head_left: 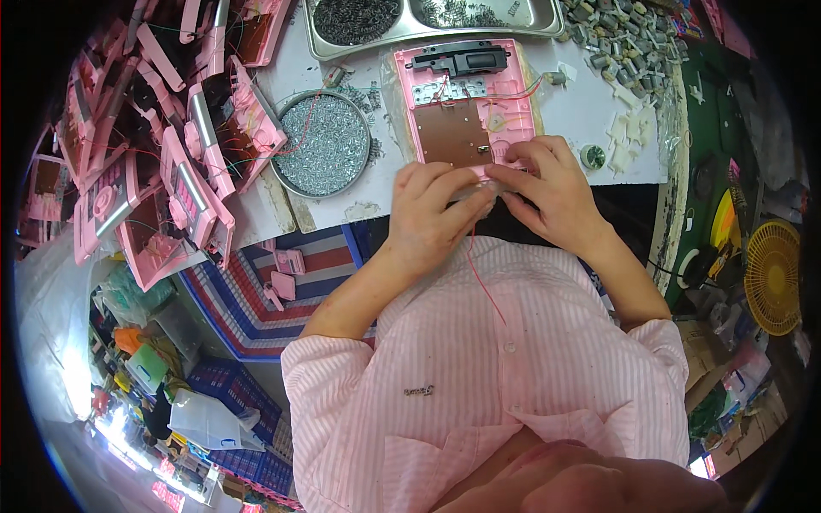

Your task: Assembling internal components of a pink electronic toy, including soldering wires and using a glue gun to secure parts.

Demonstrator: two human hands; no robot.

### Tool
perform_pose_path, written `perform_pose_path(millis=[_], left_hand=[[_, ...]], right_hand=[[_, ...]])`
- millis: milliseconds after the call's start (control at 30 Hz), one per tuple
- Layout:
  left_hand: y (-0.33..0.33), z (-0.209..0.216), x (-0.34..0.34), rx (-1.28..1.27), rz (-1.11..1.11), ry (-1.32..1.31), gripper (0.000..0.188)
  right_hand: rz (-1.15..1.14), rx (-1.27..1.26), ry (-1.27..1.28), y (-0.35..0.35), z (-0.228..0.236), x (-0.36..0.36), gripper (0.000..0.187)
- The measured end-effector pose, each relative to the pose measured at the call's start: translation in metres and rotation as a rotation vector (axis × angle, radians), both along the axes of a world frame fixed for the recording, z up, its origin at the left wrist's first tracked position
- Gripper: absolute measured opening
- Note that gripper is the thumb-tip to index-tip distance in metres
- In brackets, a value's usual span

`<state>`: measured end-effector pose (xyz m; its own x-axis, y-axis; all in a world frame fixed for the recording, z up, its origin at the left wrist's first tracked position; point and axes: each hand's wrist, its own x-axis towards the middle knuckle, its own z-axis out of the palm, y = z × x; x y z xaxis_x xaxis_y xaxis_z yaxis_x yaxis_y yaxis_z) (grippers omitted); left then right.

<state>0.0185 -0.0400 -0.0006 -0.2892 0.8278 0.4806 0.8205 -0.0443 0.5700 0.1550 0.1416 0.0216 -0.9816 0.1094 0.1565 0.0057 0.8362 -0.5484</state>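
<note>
A pink plastic casing (523, 115) lies open on the worktable before me, its inside facing up. Fixed in it are a brown circuit board (453, 135), a silver metal plate (449, 91) and a black plastic part (466, 60) at the far end. My left hand (436, 209) is closed at the near edge, with a thin red wire (484, 286) hanging from its fingertips. Beside it, my right hand (556, 192) pinches at the same edge, its fingertips close to the left ones. What the right fingers hold is hidden.
Pink casings with wires (184, 171) are heaped at left. Nearby stands a round tray of small screws (369, 141). A metal tray (410, 37) holds dark springs at the back. Small motors (611, 43) and white plastic pieces (631, 128) lie right, near a small green-and-silver roll (592, 156).
</note>
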Motion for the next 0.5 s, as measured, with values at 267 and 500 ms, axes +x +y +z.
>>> perform_pose_path(millis=[267,500], left_hand=[[-0.020,-0.010,-0.009,-0.022,0.296,-0.405,0.009],[-0.047,-0.015,0.002,-0.292,0.231,-0.230,0.007]], right_hand=[[0.002,0.134,0.046,-0.016,0.013,-0.015,0.042],[-0.037,0.119,0.151,-0.051,-0.012,-0.045,0.018]])
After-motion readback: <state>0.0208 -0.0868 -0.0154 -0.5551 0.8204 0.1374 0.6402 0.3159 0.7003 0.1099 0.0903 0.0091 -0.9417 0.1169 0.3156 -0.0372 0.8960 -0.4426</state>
